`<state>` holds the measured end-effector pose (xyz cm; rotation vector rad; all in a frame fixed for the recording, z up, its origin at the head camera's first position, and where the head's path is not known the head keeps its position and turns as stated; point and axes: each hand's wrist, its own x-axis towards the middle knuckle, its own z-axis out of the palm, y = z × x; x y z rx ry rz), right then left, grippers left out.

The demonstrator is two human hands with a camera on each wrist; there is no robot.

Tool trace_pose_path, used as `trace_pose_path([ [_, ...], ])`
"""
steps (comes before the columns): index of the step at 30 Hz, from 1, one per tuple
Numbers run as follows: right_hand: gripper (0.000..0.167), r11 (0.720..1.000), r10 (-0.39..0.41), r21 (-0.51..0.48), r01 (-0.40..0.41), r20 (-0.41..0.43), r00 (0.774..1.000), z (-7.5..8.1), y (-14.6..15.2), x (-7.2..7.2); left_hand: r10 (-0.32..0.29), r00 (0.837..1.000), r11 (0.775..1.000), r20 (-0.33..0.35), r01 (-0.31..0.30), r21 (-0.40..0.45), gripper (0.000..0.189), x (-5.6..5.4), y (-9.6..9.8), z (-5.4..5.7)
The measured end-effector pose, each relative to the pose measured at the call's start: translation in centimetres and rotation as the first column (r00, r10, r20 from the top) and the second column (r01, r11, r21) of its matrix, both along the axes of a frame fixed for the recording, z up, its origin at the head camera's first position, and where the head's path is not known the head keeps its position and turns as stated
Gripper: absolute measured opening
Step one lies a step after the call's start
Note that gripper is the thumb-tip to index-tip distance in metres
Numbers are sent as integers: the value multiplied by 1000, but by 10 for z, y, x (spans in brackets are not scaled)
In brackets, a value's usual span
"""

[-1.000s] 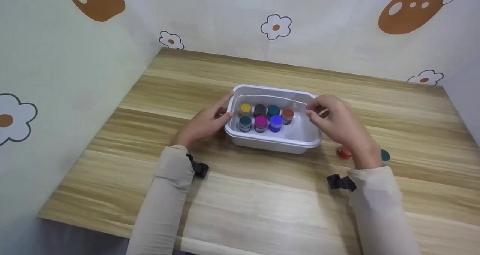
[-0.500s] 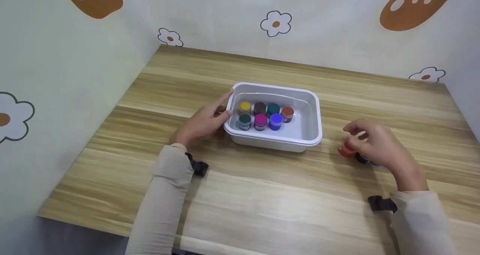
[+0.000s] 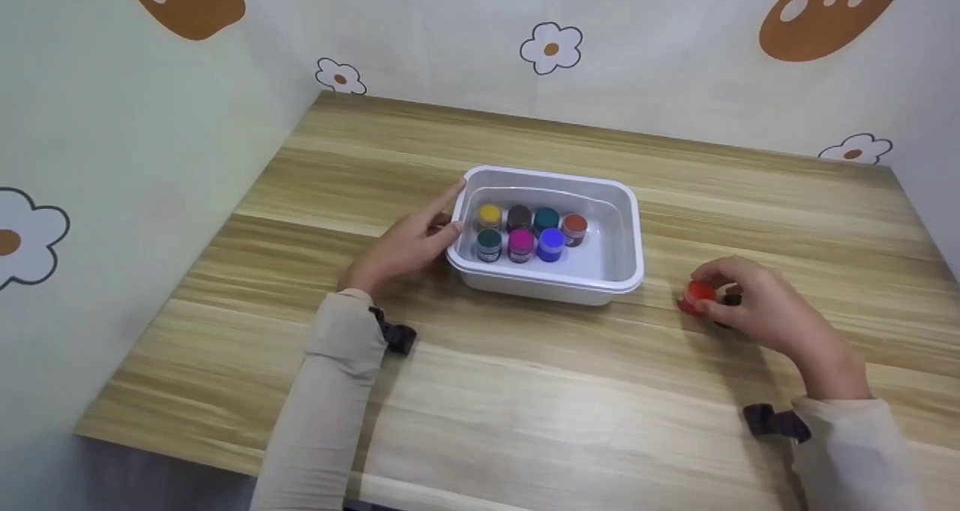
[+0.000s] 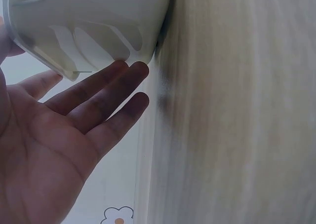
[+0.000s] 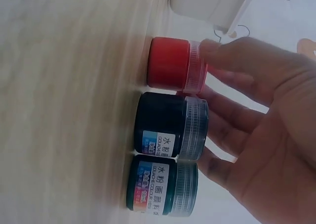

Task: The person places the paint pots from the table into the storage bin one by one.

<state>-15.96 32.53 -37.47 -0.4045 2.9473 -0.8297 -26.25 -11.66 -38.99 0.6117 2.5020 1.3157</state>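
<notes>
My right hand [image 3: 769, 305] pinches the lid of a red gouache paint jar [image 5: 169, 63] between thumb and fingers; the jar stands on the table. Beside it in the right wrist view are a black paint jar [image 5: 160, 114] and a dark green paint jar [image 5: 173, 187] with clear lids. Left of them, a white plastic container [image 3: 626, 196] holds several paint jars, among them yellow [image 3: 489, 217], magenta [image 3: 520, 244] and blue [image 3: 551, 242]. My left hand [image 3: 405, 247] rests against the container's left end, its fingers extended along the outer wall and its thumb at the rim.
The wood-grain table [image 3: 525, 391] meets a patterned wall [image 3: 442, 38] at the back and another on the left. A black strap [image 3: 776, 422] is on the right wrist, and another strap [image 3: 395, 335] is on the left.
My right hand has moved from the container's right end to the jars on the table and now grips the red one. The left hand stays at the container.
</notes>
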Motion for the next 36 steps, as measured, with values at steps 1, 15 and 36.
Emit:
trace_pose_path([
  [1, 26, 1000, -3, 6, 3, -2, 1000, 0, 0, 0, 1, 1000, 1000, -3, -1, -2, 64, 0, 0, 0],
  [15, 26, 1000, 23, 1, -23, 18, 1000, 3, -4, 2, 0, 1000, 1000, -2, 0, 8, 64, -1, 0, -2],
  [36, 30, 998, -5, -65, -3, -121, 993, 49, -13, -2, 7, 1000, 1000, 7, -7, -10, 64, 1, 0, 1],
])
